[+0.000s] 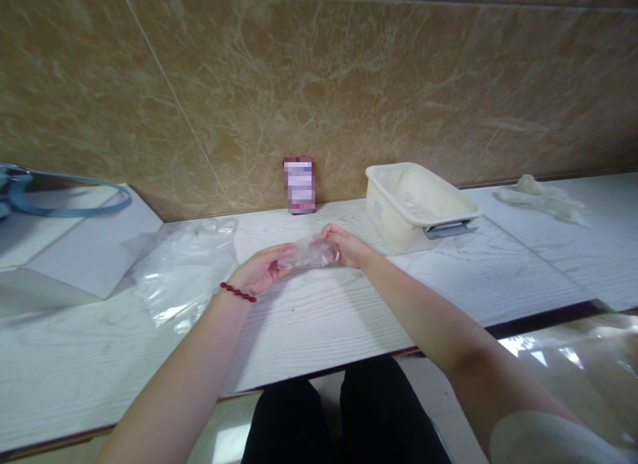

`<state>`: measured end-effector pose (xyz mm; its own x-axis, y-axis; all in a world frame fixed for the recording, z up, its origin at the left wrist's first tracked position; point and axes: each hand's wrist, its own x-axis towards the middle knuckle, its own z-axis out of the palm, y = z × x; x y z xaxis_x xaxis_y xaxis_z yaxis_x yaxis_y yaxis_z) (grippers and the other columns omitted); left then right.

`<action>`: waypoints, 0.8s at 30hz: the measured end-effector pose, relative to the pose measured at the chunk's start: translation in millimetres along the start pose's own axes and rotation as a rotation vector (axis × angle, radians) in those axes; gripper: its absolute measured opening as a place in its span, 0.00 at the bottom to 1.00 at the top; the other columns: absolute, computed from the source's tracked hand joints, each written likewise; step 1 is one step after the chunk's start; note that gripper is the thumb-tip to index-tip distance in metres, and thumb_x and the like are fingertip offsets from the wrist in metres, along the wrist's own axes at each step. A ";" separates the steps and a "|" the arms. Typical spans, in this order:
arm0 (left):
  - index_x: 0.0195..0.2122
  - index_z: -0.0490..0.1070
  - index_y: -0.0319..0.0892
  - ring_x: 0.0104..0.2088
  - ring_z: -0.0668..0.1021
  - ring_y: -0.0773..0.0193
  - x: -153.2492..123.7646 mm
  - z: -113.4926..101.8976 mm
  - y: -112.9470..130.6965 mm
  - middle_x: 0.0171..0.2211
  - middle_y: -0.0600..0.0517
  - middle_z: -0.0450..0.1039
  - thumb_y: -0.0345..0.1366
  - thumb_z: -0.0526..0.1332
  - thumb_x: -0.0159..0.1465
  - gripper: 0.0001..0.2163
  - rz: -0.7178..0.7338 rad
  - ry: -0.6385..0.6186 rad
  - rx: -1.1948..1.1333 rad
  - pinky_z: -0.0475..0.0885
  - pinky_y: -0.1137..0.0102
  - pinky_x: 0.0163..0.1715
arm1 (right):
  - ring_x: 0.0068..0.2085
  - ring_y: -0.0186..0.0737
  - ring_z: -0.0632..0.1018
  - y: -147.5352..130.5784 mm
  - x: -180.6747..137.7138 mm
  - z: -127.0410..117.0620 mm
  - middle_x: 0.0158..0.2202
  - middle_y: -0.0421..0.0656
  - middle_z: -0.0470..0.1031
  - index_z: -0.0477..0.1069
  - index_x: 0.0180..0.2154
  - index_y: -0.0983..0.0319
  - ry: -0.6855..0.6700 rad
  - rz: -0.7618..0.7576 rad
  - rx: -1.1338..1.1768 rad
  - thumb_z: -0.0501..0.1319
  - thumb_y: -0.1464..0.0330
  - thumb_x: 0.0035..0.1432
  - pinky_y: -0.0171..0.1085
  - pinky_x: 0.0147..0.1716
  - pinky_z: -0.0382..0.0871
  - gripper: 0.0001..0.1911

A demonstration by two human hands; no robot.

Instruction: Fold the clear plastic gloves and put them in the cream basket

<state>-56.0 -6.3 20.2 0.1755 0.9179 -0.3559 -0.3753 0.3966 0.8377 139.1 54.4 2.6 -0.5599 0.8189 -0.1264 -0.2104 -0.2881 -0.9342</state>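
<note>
Pale sleeve (543,437) at the near right corner, closest to the lens; bare forearm runs from it toward the middle of the worktop. Black trousers (383,411) at the near edge, centre.

Fingers: left hand (259,268) pinches the left end of a clear plastic packet (310,252), its fingers closed narrow around the film. Right hand (349,246) grips the opposite end, fingers curled in. Packet stretches between the two, over the middle of the worktop; whether its underside touches the surface, cannot tell. Contents not readable through the shine.

Dark red beaded bracelet (238,292) on the left wrist. Under everything, a white wood-grain worktop (309,338).

Just left of the left hand: clear plastic bags (182,271), loosely heaped, beside a white box (84,244). A blue strap (74,213) lies across the box top, far left.

Beyond the hands, a small pixelated card (300,186) stands upright near the brown marbled wall (299,72). Right of it, a cream plastic tub (391,218) with a grey clip handle (451,230); something translucent inside. Far right: crumpled, translucent film (541,198).
</note>
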 end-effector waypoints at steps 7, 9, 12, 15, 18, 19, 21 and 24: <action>0.41 0.65 0.36 0.30 0.76 0.68 1.7 2.0 -0.9 0.33 0.49 0.72 0.18 0.60 0.47 0.19 0.136 0.076 0.065 0.73 0.74 0.33 | 0.28 0.33 0.75 -1.2 2.8 -2.8 0.34 0.41 0.71 0.52 0.47 0.55 -0.008 0.077 0.104 0.49 0.59 0.55 0.35 0.25 0.70 0.18; 0.41 0.64 0.37 0.30 0.75 0.69 3.4 1.1 -1.9 0.32 0.51 0.72 0.18 0.61 0.46 0.20 0.190 0.097 0.089 0.73 0.75 0.33 | 0.30 0.34 0.75 1.3 1.8 -2.8 0.35 0.41 0.71 0.49 0.50 0.55 -0.032 0.036 0.064 0.56 0.64 0.51 0.36 0.29 0.71 0.25; 0.40 0.64 0.39 0.31 0.75 0.69 3.8 0.8 -2.6 0.32 0.52 0.71 0.18 0.62 0.45 0.21 0.252 0.087 0.105 0.72 0.74 0.35 | 0.32 0.34 0.76 5.5 0.2 -2.6 0.34 0.40 0.70 0.46 0.52 0.55 -0.056 0.006 0.008 0.63 0.70 0.46 0.36 0.32 0.71 0.35; 0.40 0.64 0.40 0.33 0.74 0.69 2.4 1.7 -2.3 0.34 0.53 0.70 0.20 0.62 0.44 0.21 0.300 0.058 0.103 0.72 0.74 0.35 | 0.32 0.34 0.76 8.0 -0.6 -2.0 0.33 0.41 0.70 0.47 0.52 0.56 -0.081 0.028 -0.010 0.64 0.70 0.45 0.34 0.31 0.71 0.36; 0.40 0.65 0.41 0.35 0.73 0.69 1.4 2.8 -1.8 0.36 0.53 0.68 0.20 0.62 0.44 0.22 0.327 0.040 0.096 0.71 0.72 0.36 | 0.31 0.33 0.75 7.8 -0.6 -0.2 0.30 0.39 0.71 0.49 0.52 0.58 -0.066 0.012 -0.064 0.65 0.72 0.43 0.32 0.30 0.71 0.36; 0.40 0.65 0.41 0.35 0.73 0.68 1.2 3.2 -1.7 0.37 0.52 0.68 0.20 0.63 0.44 0.22 0.326 0.032 0.095 0.71 0.71 0.36 | 0.30 0.32 0.75 7.4 -0.3 0.6 0.29 0.38 0.70 0.50 0.51 0.58 -0.039 0.000 -0.081 0.64 0.73 0.43 0.31 0.29 0.70 0.35; 0.40 0.64 0.42 0.36 0.73 0.66 0.9 3.5 -1.7 0.38 0.52 0.67 0.20 0.63 0.43 0.22 0.323 0.015 0.095 0.71 0.68 0.37 | 0.28 0.30 0.74 6.5 1.0 1.7 0.26 0.37 0.70 0.53 0.50 0.59 0.024 -0.020 -0.095 0.63 0.73 0.45 0.29 0.26 0.69 0.31; 0.40 0.64 0.43 0.38 0.72 0.65 0.4 2.5 -2.0 0.40 0.52 0.67 0.21 0.63 0.44 0.22 0.327 -0.024 0.102 0.71 0.65 0.38 | 0.25 0.28 0.72 6.5 4.3 1.3 0.25 0.36 0.69 0.60 0.42 0.60 0.099 -0.030 -0.115 0.61 0.72 0.47 0.27 0.21 0.66 0.19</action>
<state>-53.0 -6.8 19.4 0.0824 0.9952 -0.0527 -0.3220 0.0766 0.9436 134.3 55.4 -3.5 -0.4715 0.8729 -0.1253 -0.1297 -0.2091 -0.9693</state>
